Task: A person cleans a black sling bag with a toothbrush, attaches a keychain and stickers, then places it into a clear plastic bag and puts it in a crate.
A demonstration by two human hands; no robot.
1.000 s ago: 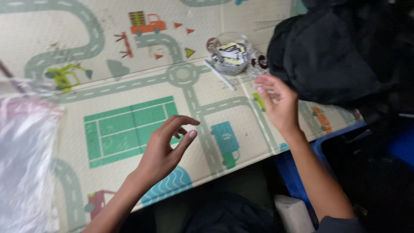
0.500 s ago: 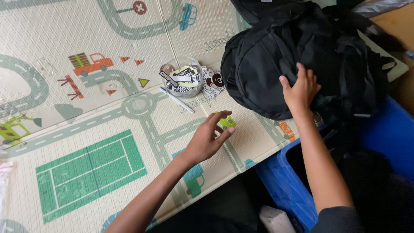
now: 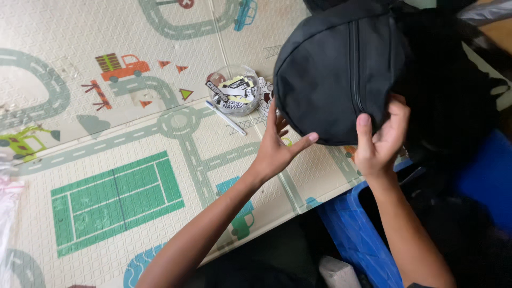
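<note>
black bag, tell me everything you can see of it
The black bag is a rounded piece of matte woven fabric, with a closed zipper running down its bulging face. It lies at the far right edge of the road-print play mat, partly hanging past it above a blue bin. The right hand grips its lower edge near the zipper's end; the left hand touches its lower left side. Its right portion fades into shadow.

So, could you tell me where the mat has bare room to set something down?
The mat lies bare left of the bowl and pen. It is crowded by the black bag, where both hands are.
</note>
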